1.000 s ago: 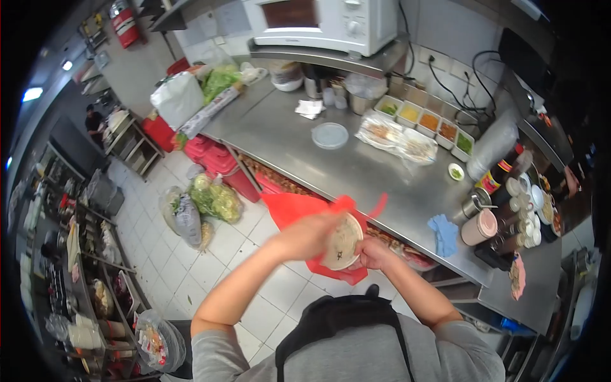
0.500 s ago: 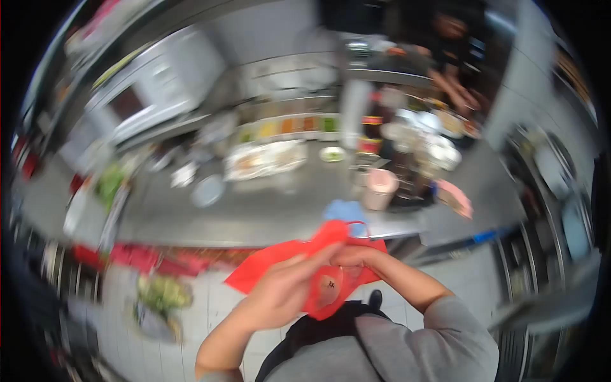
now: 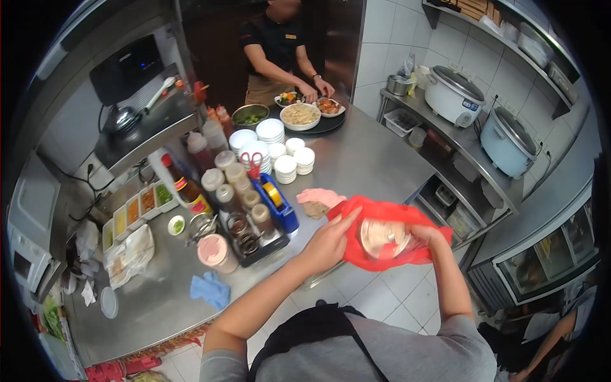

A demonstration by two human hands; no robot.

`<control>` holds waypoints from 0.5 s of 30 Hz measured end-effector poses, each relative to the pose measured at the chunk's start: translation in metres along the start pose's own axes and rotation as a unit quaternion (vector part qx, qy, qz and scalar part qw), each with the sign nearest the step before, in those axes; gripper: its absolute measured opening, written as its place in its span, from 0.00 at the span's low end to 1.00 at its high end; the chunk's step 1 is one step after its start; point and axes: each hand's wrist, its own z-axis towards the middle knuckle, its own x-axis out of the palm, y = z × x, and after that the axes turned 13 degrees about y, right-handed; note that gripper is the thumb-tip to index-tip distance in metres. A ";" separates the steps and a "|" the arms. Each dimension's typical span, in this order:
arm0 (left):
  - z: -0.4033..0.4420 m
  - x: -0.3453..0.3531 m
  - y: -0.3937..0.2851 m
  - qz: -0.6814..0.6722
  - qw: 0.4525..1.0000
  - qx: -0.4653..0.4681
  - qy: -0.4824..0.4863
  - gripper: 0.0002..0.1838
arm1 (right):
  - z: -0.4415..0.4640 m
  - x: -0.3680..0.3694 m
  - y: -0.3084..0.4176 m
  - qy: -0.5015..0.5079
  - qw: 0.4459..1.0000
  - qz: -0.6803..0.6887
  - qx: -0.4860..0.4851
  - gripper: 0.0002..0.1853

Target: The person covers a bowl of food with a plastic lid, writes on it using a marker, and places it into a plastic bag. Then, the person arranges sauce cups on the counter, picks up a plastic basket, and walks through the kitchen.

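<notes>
Moved along the stainless-steel counter (image 3: 375,159) since the earlier frame: left hand (image 3: 326,246), gripping a thin red plastic bag (image 3: 383,209); right hand (image 3: 420,235), at its opposite side, grip unclear to me. Round pale container (image 3: 375,237) sits inside, now near the crumpled pink cloth (image 3: 319,195).
</notes>
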 end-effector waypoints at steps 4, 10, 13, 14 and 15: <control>0.079 0.010 0.064 -0.051 0.995 -0.079 -0.017 0.32 | 0.059 -0.100 0.029 -0.076 0.996 0.036 -0.035 0.16; 0.122 -0.020 0.112 -0.240 0.955 -0.074 -0.157 0.30 | 0.182 -0.183 0.065 -0.131 0.987 -0.032 -0.086 0.15; 0.099 -0.021 0.112 -0.180 0.971 -0.037 -0.150 0.25 | 0.250 -0.204 0.091 0.067 0.991 0.023 -0.114 0.22; 0.084 -0.038 0.079 -0.336 0.913 -0.232 -0.018 0.22 | 0.249 -0.170 0.094 0.027 0.990 -0.029 -0.135 0.23; 0.069 -0.023 0.100 -0.434 0.888 -0.153 0.002 0.19 | 0.249 -0.134 0.095 -0.033 0.985 -0.074 -0.151 0.23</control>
